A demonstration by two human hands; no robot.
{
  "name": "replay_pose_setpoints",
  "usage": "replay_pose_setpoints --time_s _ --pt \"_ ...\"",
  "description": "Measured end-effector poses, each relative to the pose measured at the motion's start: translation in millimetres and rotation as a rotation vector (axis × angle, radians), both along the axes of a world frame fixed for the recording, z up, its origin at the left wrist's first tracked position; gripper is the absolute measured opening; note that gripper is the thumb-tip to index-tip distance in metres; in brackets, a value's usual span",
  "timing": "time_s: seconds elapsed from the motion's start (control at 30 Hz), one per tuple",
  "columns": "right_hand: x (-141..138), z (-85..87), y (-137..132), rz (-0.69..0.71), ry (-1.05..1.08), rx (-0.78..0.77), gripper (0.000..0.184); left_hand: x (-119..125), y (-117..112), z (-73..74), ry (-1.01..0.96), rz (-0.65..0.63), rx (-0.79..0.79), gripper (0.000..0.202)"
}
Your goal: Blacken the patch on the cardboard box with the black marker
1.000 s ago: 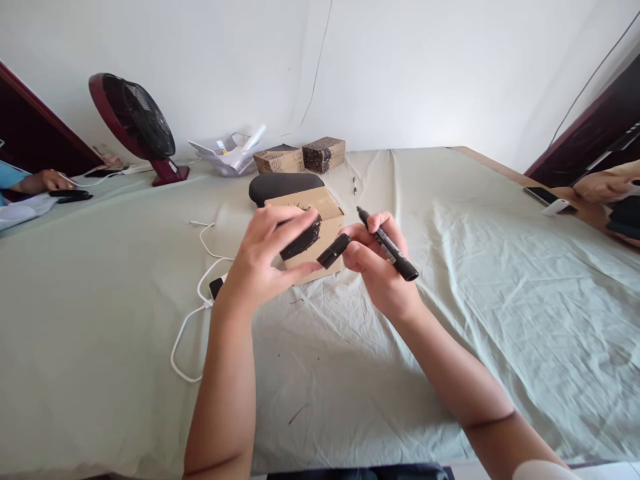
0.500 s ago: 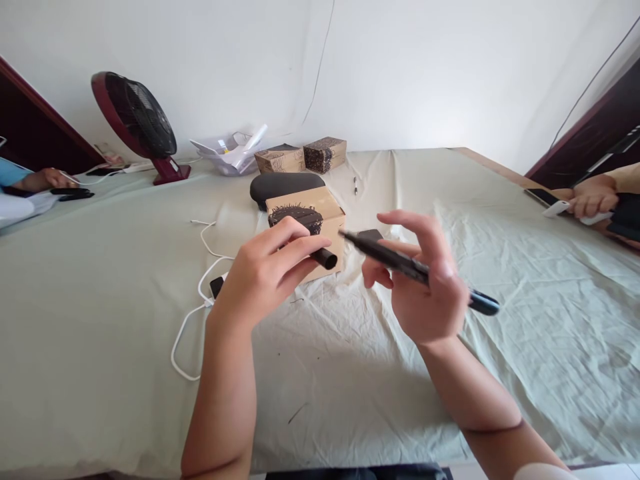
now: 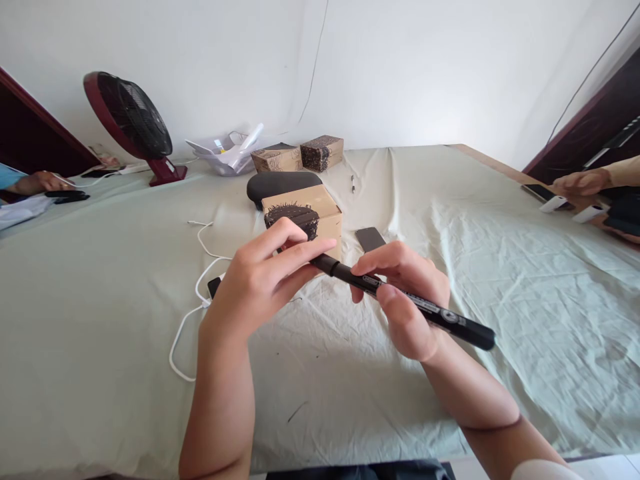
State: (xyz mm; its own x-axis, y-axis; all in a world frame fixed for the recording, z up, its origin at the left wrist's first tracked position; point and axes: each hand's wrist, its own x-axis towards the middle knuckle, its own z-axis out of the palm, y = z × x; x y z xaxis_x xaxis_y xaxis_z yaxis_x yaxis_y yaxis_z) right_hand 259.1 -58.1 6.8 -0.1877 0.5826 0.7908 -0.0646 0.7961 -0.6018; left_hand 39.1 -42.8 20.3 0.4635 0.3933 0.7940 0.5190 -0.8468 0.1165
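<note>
My right hand (image 3: 407, 300) grips a black marker (image 3: 430, 310) by its barrel, its tip end pointing left. My left hand (image 3: 260, 283) is closed round the marker's cap (image 3: 325, 264), which sits on the tip end of the marker. Both hands hover above the pale green cloth (image 3: 350, 373). Just behind them stands a cardboard box (image 3: 305, 212) with a dark scribbled patch on its face. A dark phone (image 3: 370, 238) lies beside the box on the right.
A black pouch (image 3: 280, 183) lies behind the box, with two more small boxes (image 3: 297, 156) and a white bowl (image 3: 220, 157) farther back. A red fan (image 3: 133, 127) stands at the far left. A white cable (image 3: 193, 313) trails left. Other people's hands show at the left edge (image 3: 35, 181) and the right edge (image 3: 580, 181).
The marker and cap were apart; my right hand turned the marker round and brought its tip into the cap held by my left hand.
</note>
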Motion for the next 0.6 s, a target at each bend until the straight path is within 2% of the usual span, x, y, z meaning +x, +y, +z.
replay_pose_setpoints --time_s 0.3,0.43,0.6 --pt "2.0 -5.1 3.1 0.017 0.007 -0.017 0.013 -0.6 -4.4 1.0 0.091 0.112 0.046 0.033" --pt "0.6 -6.8 4.7 0.023 -0.008 -0.024 0.014 -0.3 -4.2 0.3 0.091 0.092 0.047 0.032" --pt "-2.5 -15.5 9.2 0.106 0.032 -0.11 0.014 3.9 -5.4 1.2 0.102 0.094 0.067 0.03"
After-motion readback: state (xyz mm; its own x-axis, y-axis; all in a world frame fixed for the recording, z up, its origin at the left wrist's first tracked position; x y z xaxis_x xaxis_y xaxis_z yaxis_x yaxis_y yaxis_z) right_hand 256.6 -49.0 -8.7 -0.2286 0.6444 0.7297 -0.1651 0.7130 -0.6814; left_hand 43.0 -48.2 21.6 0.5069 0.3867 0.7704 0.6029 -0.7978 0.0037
